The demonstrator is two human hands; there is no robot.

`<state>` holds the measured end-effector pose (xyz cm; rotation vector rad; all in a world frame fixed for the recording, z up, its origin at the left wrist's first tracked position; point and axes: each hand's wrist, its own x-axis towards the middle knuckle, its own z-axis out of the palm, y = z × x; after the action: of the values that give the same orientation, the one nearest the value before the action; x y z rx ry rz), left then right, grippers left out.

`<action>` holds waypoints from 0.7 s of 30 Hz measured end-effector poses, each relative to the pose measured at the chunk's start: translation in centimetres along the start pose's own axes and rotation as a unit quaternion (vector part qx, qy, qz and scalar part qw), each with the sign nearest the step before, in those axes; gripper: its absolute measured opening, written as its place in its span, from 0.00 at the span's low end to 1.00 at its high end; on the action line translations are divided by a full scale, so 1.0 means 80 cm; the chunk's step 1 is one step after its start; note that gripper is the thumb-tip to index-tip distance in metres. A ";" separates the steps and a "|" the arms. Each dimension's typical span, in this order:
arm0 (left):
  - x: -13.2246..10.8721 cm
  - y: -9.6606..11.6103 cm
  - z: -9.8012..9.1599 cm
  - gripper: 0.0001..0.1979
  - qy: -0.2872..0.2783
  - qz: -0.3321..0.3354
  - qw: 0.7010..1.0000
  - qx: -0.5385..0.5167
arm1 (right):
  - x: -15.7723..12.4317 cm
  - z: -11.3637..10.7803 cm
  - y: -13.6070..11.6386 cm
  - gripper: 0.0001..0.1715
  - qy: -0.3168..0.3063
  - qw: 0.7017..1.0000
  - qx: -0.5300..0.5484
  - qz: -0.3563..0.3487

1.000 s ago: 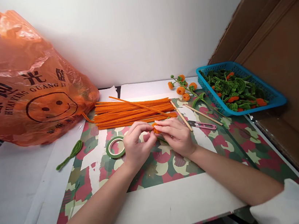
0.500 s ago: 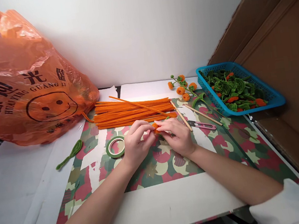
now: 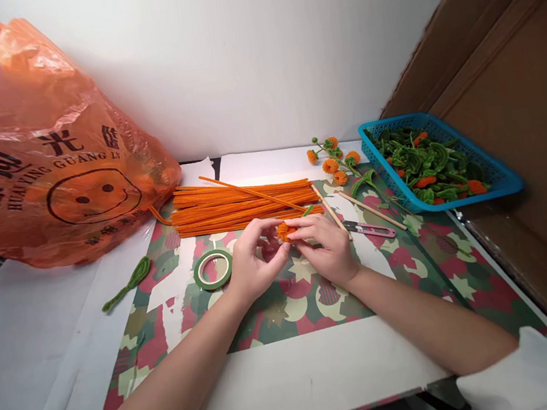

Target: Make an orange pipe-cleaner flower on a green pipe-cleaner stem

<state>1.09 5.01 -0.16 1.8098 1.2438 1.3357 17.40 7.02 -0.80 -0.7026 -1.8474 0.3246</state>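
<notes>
Between my two hands is a small orange pipe-cleaner flower, held above the patterned mat. My left hand curves around its left side, thumb and forefinger at the flower. From the other side my right hand pinches it with the fingertips. Just behind the hands lies a bundle of orange pipe cleaners, one strand slanting across the top. A roll of green tape rests flat beside my left hand. To the right of my right hand are pink-handled thread snips and two thin wooden sticks.
A big orange plastic bag bulges at the left, with a green pipe-cleaner leaf in front of it. A finished-looking flower stem lies at the back. On the right stands a blue basket of green and orange pieces, beside cardboard.
My left thumb has lowered and spread from the forefinger, so more of the orange flower shows. My right hand stays nearly in place on it.
</notes>
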 end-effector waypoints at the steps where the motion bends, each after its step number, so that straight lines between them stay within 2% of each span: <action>1: 0.001 -0.001 0.000 0.12 -0.003 0.000 1.000 0.007 | 0.000 0.000 0.000 0.10 0.000 1.000 0.002 -0.002; 7: 0.004 -0.002 -0.001 0.12 0.009 0.005 1.000 0.009 | 0.005 -0.003 -0.006 0.10 0.017 0.999 0.011 0.028; 11: 0.004 0.000 -0.001 0.11 0.017 -0.003 1.000 -0.017 | 0.009 -0.006 -0.006 0.16 0.015 0.998 -0.026 0.054; 13: 0.004 0.000 -0.001 0.10 0.013 -0.032 0.998 -0.051 | 0.009 -0.006 -0.004 0.17 -0.010 0.997 -0.037 0.068; 16: 0.004 -0.001 0.001 0.11 0.014 -0.111 0.985 -0.128 | 0.008 -0.002 -0.001 0.13 -0.044 0.994 -0.041 0.087; 18: 0.004 -0.003 0.001 0.13 0.022 -0.149 0.973 -0.172 | 0.007 0.000 0.000 0.10 -0.046 0.993 -0.039 0.103; 21: 0.004 -0.004 0.002 0.14 0.022 -0.156 0.965 -0.212 | 0.005 0.001 0.002 0.08 -0.022 0.991 -0.014 0.131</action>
<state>1.16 5.46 -0.36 1.2389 1.1066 1.3406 17.29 7.37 -0.60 -0.9673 -1.8051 0.4883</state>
